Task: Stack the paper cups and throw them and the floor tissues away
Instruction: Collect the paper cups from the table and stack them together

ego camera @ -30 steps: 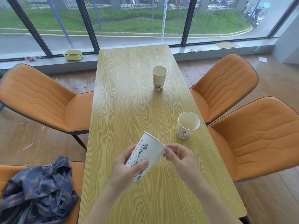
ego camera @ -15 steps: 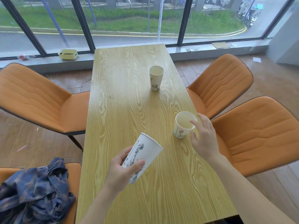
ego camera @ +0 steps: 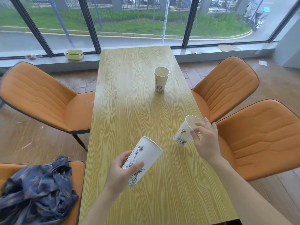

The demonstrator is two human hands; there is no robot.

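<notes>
My left hand (ego camera: 121, 173) grips a white paper cup with a black drawing (ego camera: 142, 157), tilted with its mouth up and to the right, above the near part of the wooden table (ego camera: 129, 111). My right hand (ego camera: 205, 140) holds a second paper cup (ego camera: 185, 133) by its rim, lifted and tilted, near the table's right edge. A third paper cup (ego camera: 161, 81) stands upright farther back on the table. A white scrap of paper or tissue (ego camera: 263, 63) lies on the floor at the far right.
Orange chairs flank the table: one on the left (ego camera: 40, 98), two on the right (ego camera: 227, 85) (ego camera: 263, 137). A blue plaid shirt (ego camera: 37, 190) lies on the near left chair. A pale yellow box (ego camera: 74, 54) sits on the window sill.
My right hand left the first cup, reached to the cup at the right edge, took it by the rim and lifted it tilted. The left hand keeps its cup.
</notes>
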